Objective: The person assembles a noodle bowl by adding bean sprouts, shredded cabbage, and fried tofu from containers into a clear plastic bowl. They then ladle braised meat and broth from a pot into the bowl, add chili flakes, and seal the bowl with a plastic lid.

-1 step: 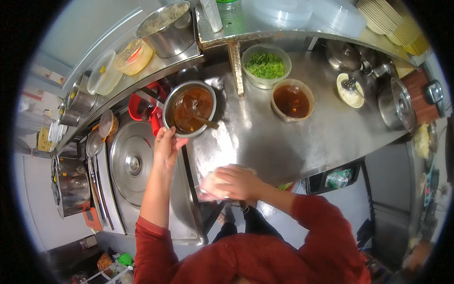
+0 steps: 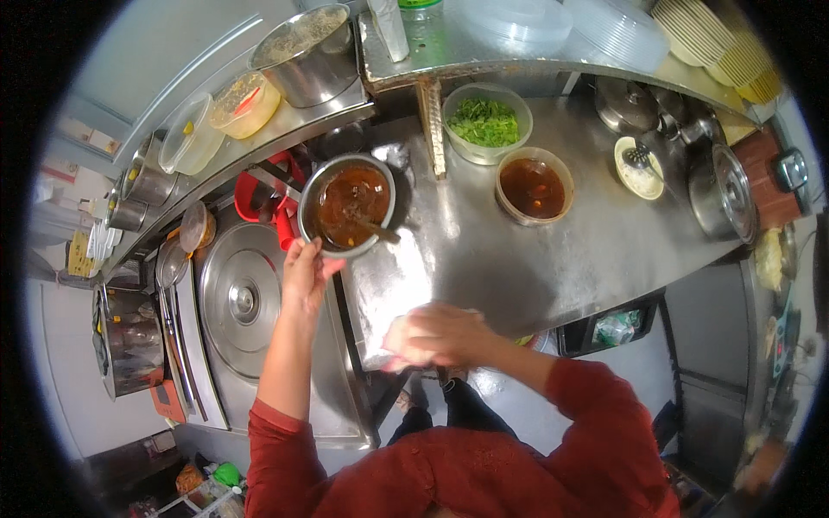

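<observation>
My left hand (image 2: pixel 308 274) is closed on the near rim of a round metal bowl (image 2: pixel 388 188). The bowl contains reddish-brown sauce with solid bits, and a spoon (image 2: pixel 377 230) leans out over its right side. At the counter's near edge my right hand (image 2: pixel 445 334) is pressed on a pale, pinkish folded cloth (image 2: pixel 399 344); blur and the hand hide part of it. Farther back on the steel counter (image 2: pixel 466 259) stand a clear tub (image 2: pixel 471 156) of chopped greens and another tub (image 2: pixel 528 221) of dark red-brown liquid.
Left of the counter is a large round steel lid (image 2: pixel 220 293), with red-handled items (image 2: pixel 259 194) behind it. A white bowl (image 2: pixel 626 164) with a slotted spoon and a lidded pot (image 2: pixel 721 194) stand right. A raised shelf (image 2: pixel 553 65) carries stacked plastic containers.
My right hand and the cloth have slid a little to the right along the counter edge. The metal bowl in my left hand sits slightly lower in view.
</observation>
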`<act>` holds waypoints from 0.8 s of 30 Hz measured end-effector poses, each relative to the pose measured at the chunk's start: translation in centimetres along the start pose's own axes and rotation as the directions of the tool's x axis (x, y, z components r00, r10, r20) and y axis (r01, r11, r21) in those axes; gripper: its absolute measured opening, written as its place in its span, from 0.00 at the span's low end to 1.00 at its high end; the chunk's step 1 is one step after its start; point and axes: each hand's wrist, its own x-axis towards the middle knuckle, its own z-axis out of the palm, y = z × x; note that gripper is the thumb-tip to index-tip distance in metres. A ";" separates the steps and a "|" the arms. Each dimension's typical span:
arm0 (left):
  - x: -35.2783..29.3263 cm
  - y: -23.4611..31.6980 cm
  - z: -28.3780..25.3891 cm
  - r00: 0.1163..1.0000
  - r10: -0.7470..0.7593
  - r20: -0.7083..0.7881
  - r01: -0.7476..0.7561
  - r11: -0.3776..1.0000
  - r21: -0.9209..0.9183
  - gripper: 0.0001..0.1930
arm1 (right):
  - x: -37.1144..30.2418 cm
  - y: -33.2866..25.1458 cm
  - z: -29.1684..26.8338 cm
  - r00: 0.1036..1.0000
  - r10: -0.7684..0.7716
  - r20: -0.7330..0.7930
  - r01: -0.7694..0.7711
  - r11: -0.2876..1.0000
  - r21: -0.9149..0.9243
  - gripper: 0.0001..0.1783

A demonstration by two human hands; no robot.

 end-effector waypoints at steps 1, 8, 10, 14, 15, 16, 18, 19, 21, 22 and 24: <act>-0.4 -0.3 -0.6 0.999 -0.017 -0.032 0.018 1.000 0.020 0.07 | -1.0 0.7 -1.0 0.999 0.031 -0.032 -0.030 0.999 0.033 0.25; -6.4 -0.7 -4.2 0.998 -0.025 -0.064 0.025 1.000 0.005 0.05 | 7.2 11.4 -1.4 0.892 0.318 -0.321 -0.425 0.831 -0.358 0.24; -8.6 -0.2 -4.7 0.995 -0.022 -0.098 0.023 1.000 0.009 0.04 | 12.4 15.0 -0.4 0.796 0.263 -0.545 -0.505 0.785 -0.359 0.26; -12.0 1.2 -5.5 0.991 -0.007 -0.135 0.010 1.000 0.022 0.03 | 19.9 16.2 1.7 0.818 0.298 -0.492 -0.535 0.709 -0.460 0.24; -12.5 1.6 -5.7 0.990 0.002 -0.142 0.003 0.999 0.032 0.03 | 21.2 15.4 2.0 0.848 0.276 -0.452 -0.485 0.748 -0.453 0.24; -13.2 1.8 -5.9 0.989 0.009 -0.149 -0.004 0.999 0.039 0.03 | 21.8 14.4 2.2 0.880 0.310 -0.359 -0.452 0.777 -0.437 0.24; -13.8 2.1 -6.1 0.989 0.017 -0.149 -0.012 0.999 0.034 0.02 | 21.6 11.8 2.4 0.972 0.166 -0.165 -0.206 0.941 -0.267 0.15; -14.0 2.1 -6.1 0.989 0.030 -0.148 -0.024 0.999 0.039 0.02 | 21.1 9.9 2.9 0.962 0.272 -0.034 -0.274 0.957 -0.093 0.14; -14.2 2.2 -6.1 0.990 0.055 -0.126 -0.053 0.998 0.020 0.02 | 17.8 5.6 4.1 0.966 0.229 -0.118 -0.227 0.973 0.026 0.16; -14.2 2.2 -6.2 0.990 0.046 -0.137 -0.042 0.999 0.028 0.02 | 15.4 4.2 4.1 0.968 0.168 -0.185 -0.147 0.981 0.123 0.17; -14.2 2.0 -6.2 0.990 0.041 -0.134 -0.041 0.999 0.003 0.02 | 10.3 3.3 2.6 0.997 0.046 -0.056 -0.041 0.996 0.076 0.20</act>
